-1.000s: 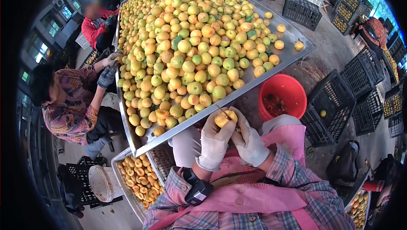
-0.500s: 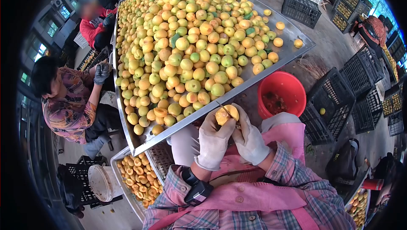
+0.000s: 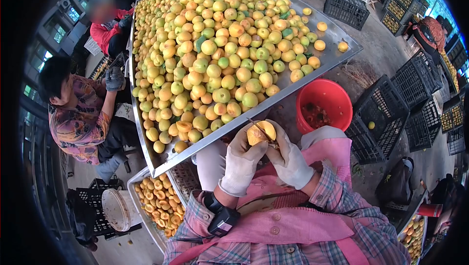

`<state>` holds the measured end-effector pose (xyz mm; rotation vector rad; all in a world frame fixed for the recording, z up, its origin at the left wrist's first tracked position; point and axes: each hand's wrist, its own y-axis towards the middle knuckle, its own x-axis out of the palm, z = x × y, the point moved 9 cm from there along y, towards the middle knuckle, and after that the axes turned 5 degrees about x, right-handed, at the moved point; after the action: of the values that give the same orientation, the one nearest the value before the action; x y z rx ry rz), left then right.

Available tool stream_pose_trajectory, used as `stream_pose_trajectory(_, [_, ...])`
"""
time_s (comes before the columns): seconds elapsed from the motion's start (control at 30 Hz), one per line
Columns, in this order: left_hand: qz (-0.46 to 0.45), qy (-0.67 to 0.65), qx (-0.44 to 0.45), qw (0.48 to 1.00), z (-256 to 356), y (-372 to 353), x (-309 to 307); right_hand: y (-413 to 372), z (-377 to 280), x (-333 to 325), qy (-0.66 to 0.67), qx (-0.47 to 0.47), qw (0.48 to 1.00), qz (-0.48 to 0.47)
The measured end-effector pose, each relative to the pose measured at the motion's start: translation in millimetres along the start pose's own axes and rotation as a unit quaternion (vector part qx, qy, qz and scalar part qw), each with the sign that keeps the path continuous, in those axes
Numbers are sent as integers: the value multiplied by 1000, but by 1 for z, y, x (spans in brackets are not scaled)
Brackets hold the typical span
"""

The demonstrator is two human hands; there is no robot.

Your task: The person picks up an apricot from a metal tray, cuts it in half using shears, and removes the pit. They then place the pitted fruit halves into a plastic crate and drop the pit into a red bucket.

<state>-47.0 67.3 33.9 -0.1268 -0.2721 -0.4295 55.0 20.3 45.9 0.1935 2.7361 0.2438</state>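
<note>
My left hand, in a white glove, is closed around one side of an opened yellow apricot. My right hand, also gloved, pinches the fruit's other side, where brownish flesh or a pit shows between the fingertips. A thin dark blade or tool lies across the apricot; its handle is hidden and I cannot tell which hand has it. Just beyond my hands is the metal rim of a table heaped with whole apricots.
A red bucket with scraps stands right of the table. Black crates are at the right. A tray of halved apricots and a white bucket sit lower left. A co-worker sits at the left; others are farther back.
My hands have shifted slightly left with the apricot still between them, and its halves look a little more turned. The co-worker's gloved hands at the left have moved slightly.
</note>
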Motion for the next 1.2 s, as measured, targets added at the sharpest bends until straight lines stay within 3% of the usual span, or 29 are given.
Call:
stream_pose_trajectory(0.27, [-21, -25, -7, 999, -3, -4, 1, -3, 1, 2, -43, 47, 998, -15])
stream_pose_trajectory(0.4, [-10, -78, -17, 997, -13, -5, 0, -1, -2, 0, -11, -7, 1000, 13])
stream_pose_trajectory(0.47, [15, -31, 40, 999, -9, -5, -1, -1, 9, -1, -62, 29, 997, 22])
stream_pose_trajectory(0.53, [5, -36, 6, 999, -2, -9, 7, -3, 10, -6, -109, 29, 993, 27])
stream_pose_trajectory(0.6, [42, 13, 53, 998, -9, -5, 4, 1, 6, -8, -126, -4, 992, 8])
stream_pose_trajectory(0.63, [58, -31, 32, 997, -16, -6, 3, 0, 7, -8, -164, 18, 986, -11])
stream_pose_trajectory(0.77, [59, -44, -3, 997, -33, -6, 3, 0, 13, -6, -106, 39, 993, -44])
stream_pose_trajectory(0.83, [49, -59, 13, 997, -36, -4, 4, -4, 30, -3, -1, 83, 995, -56])
stream_pose_trajectory(0.87, [43, -70, 29, 996, -36, -3, 6, -7, 44, 7, 305, 161, 938, -47])
stream_pose_trajectory(0.93, [38, -51, 30, 998, -31, -3, 6, -5, 40, 4, 189, 150, 969, -61])
stream_pose_trajectory(0.97, [18, -63, 18, 998, -31, -2, 7, -9, 46, 3, 151, 199, 966, -61])
stream_pose_trajectory(1.07, [-24, -51, -17, 998, -26, -2, 10, -8, 39, 5, 207, 204, 954, -72])
stream_pose_trajectory(1.2, [-38, -61, -53, 996, -32, -2, 8, -6, 33, 0, 182, 175, 964, -85])
